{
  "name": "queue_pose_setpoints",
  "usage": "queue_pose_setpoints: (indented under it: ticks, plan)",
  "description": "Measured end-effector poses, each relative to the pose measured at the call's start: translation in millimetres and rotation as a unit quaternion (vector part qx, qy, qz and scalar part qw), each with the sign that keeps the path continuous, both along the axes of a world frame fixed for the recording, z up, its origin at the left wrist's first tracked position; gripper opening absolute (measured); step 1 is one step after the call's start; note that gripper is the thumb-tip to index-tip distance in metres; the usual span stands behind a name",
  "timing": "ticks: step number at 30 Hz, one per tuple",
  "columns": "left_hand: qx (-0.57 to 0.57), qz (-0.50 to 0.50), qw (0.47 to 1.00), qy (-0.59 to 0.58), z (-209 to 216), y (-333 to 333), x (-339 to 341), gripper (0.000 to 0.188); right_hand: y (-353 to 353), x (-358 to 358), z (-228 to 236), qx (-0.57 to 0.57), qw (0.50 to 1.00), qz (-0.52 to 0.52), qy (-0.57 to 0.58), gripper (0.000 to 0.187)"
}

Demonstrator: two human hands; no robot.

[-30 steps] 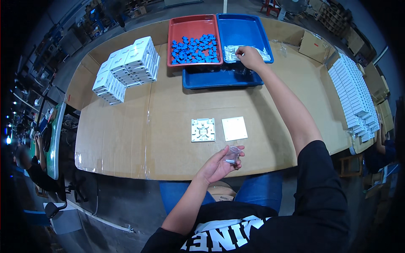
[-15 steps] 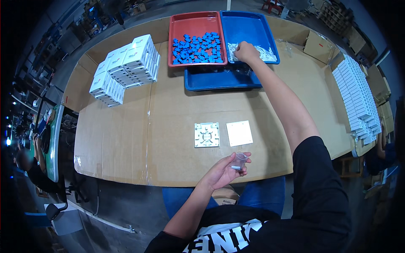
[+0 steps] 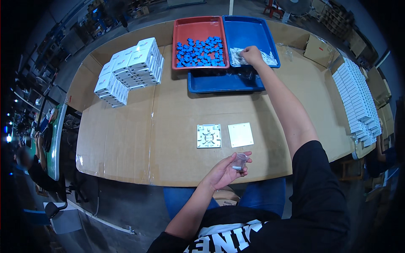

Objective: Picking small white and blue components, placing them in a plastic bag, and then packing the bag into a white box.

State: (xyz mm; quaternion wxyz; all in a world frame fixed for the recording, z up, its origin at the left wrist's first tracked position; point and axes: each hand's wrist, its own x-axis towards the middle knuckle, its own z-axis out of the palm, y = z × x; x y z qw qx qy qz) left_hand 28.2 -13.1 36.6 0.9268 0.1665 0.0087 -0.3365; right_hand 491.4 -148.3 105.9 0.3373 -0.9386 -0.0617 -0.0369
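Note:
Near the table's front edge, my left hand (image 3: 222, 172) is closed round a small clear plastic cup (image 3: 239, 162) with a little white content at its bottom. My right hand (image 3: 252, 55) reaches far forward into the blue tray (image 3: 249, 26), its fingers pinched together at a heap of small white pieces (image 3: 266, 59); what they hold is hidden. Between me and the trays lie a square white box base (image 3: 209, 136), its moulded inside facing up, and a flat square white cover (image 3: 240, 135) to its right. The two lie apart.
A red tray (image 3: 198, 26) of small blue clips (image 3: 200, 52) adjoins the blue one, above another blue tray (image 3: 223, 86). Stacked white boxes (image 3: 130, 63) stand at the left, rows of white units (image 3: 356, 99) at the right. Raised cardboard (image 3: 166, 37) edges the table's back.
The whole view has shifted slightly, so the trays and boxes sit a little lower. My right hand stays at the white pieces, and my left still holds the cup.

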Motion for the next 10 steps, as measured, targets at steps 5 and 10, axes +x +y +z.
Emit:
queue_pose_setpoints:
  ticks: [5,10]
  plan:
    - [-0.020,0.005,1.000,0.004,0,4,-2,0.060,-25,-50,45,0.294,0.951,0.054,0.085,0.016]
    - [-0.011,0.009,1.000,-0.007,-8,0,-3,0.061,-65,-105,73,0.468,0.865,0.147,0.100,0.030]
